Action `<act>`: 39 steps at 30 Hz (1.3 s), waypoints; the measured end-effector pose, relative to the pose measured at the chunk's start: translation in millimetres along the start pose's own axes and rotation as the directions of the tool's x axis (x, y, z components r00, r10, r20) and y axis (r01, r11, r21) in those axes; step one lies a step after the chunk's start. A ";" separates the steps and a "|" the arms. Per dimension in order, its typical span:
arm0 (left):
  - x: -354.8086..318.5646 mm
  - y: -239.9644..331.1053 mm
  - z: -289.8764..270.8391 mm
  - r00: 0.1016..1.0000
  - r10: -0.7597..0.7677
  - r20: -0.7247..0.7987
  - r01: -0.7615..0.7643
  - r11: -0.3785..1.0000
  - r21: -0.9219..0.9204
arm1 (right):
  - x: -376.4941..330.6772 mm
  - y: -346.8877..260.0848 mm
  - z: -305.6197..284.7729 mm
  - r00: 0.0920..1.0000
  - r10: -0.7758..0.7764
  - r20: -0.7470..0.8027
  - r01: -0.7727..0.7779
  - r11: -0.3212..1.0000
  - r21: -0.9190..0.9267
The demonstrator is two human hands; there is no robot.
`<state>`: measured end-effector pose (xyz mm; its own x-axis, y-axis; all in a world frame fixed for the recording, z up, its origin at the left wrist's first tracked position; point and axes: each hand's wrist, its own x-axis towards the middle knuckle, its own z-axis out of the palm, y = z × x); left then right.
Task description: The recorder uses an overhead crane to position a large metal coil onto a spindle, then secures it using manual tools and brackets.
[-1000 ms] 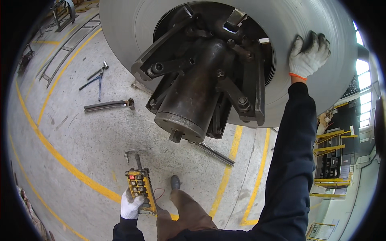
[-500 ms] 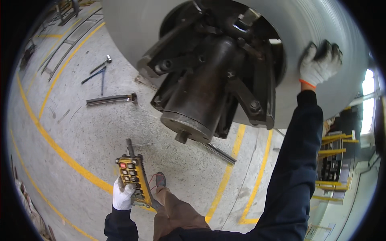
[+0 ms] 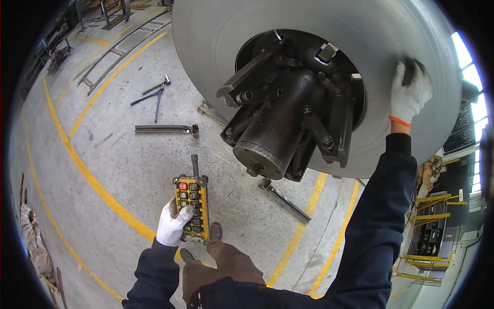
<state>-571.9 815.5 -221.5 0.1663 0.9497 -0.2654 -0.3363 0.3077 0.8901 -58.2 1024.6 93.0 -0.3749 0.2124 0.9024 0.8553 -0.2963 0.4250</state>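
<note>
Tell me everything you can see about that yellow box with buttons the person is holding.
The yellow remote control box is an oblong handset with a dark frame and a stubby dark stem sticking out of its far end. Its face carries two columns of buttons: one red at the top, the others dark, some greenish lower down. It looks like hard plastic, somewhat worn. The left hand, in a white glove, grips its left side from below with the thumb resting on the buttons. It is held face-up above the concrete floor, near the person's shoe.

gloves — white knit, orange cuff trim | sleeves — dark navy | trousers — brown | shoes — dark
</note>
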 end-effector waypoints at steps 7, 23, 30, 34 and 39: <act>11.6 48.7 -3.5 1.000 0.010 -0.022 -0.010 1.000 0.011 | 30.8 -55.8 19.7 0.992 -0.116 -0.056 0.114 0.993 -0.035; 68.1 105.9 -22.2 0.998 0.065 -0.019 -0.066 0.996 -0.065 | 34.9 -34.6 64.3 0.955 -0.221 -0.199 0.186 0.966 -0.181; 78.5 101.5 -14.3 0.996 0.083 -0.024 -0.079 0.989 0.123 | 37.4 -70.2 53.3 0.962 -0.113 -0.247 0.068 0.980 -0.186; 82.3 67.8 -18.3 0.993 0.104 -0.051 -0.091 0.974 0.209 | 10.9 -91.7 61.6 0.955 -0.044 -0.293 0.059 0.997 0.045; 83.0 44.0 -21.8 0.999 0.049 -0.018 -0.044 0.979 0.201 | 3.1 -65.9 52.5 0.958 -0.182 -0.222 0.195 0.980 0.039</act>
<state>-593.1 909.1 -212.4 0.1330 0.9644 -0.2284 -0.1498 0.2473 0.9573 -97.0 1093.7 64.1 -0.5940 0.0509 0.8028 0.7790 -0.2125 0.5899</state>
